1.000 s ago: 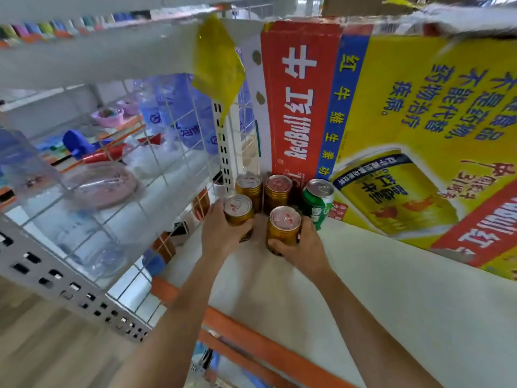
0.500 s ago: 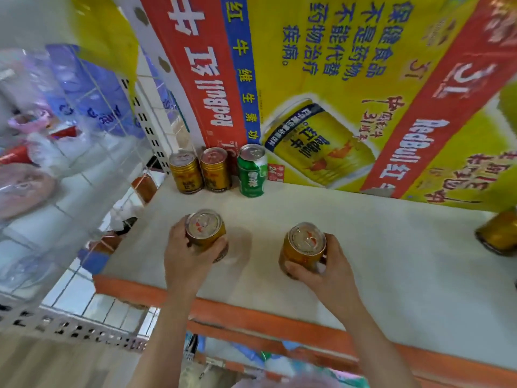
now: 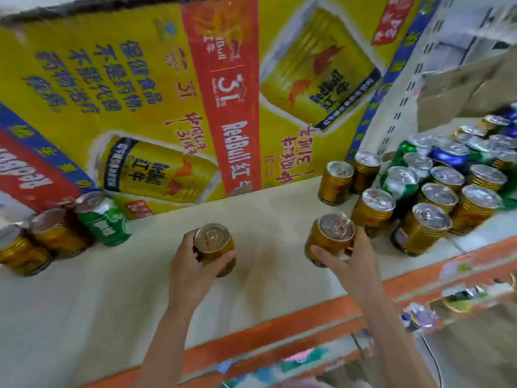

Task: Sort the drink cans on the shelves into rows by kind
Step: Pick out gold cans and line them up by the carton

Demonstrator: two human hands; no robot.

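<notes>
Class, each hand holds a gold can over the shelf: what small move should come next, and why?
Probably carry the right hand and its gold can a little further right and set it beside the gold cans at the edge of the mixed cluster. The left hand holds another gold can to follow.

my left hand point(image 3: 193, 264) covers the near side of its gold can point(image 3: 214, 247), and my right hand point(image 3: 349, 256) hides the lower front of the other can point(image 3: 330, 238). the far-left can point(image 3: 16, 247) is cut by the edge. the crowd of cans point(image 3: 458, 175) at right smears into blur, labels unreadable. below the shelf point(image 3: 251, 331), the clutter is too blurred to tell.
</notes>
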